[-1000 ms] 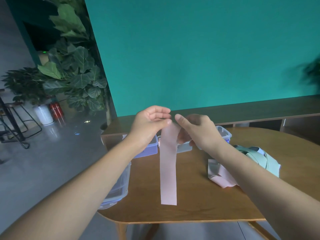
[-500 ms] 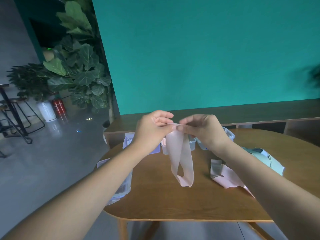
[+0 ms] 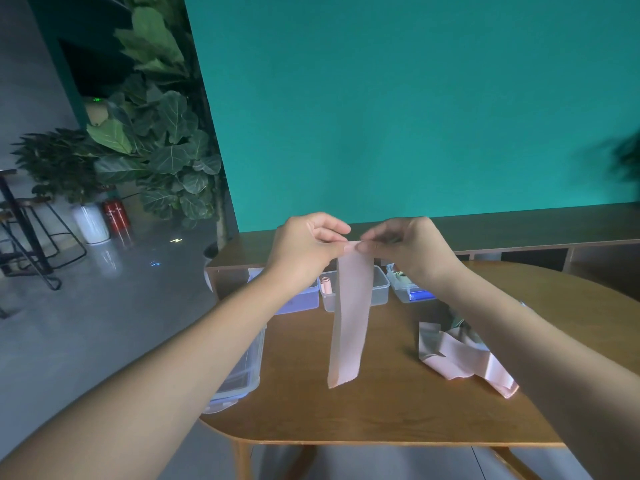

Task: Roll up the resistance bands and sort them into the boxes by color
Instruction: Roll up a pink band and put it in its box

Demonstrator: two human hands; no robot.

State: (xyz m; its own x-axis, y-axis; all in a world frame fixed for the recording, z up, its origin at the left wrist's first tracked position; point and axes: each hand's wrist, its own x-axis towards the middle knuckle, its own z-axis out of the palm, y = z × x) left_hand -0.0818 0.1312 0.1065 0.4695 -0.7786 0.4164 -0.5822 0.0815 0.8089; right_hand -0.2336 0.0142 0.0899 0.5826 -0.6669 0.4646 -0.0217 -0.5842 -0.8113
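You have two hands up over the counter [image 3: 381,414], and both pinch the top edge of one pink band [image 3: 348,327]: your left hand [image 3: 304,245] takes the left corner, your right hand [image 3: 412,247] the right corner, fingertips nearly meeting. The band hangs straight down from that pinch, long axis vertical, its free end pointing at the counter near the front edge; whether it touches the wood, you cannot tell. Three small clear boxes stand in a row at the back: the left box [image 3: 301,299], the middle box [image 3: 379,289] with a pink roll [image 3: 326,285] inside, the right box [image 3: 408,292]. A fourth, larger container [image 3: 242,379] sits at the left edge. One loose heap of bands [image 3: 457,358] lies under your right forearm.
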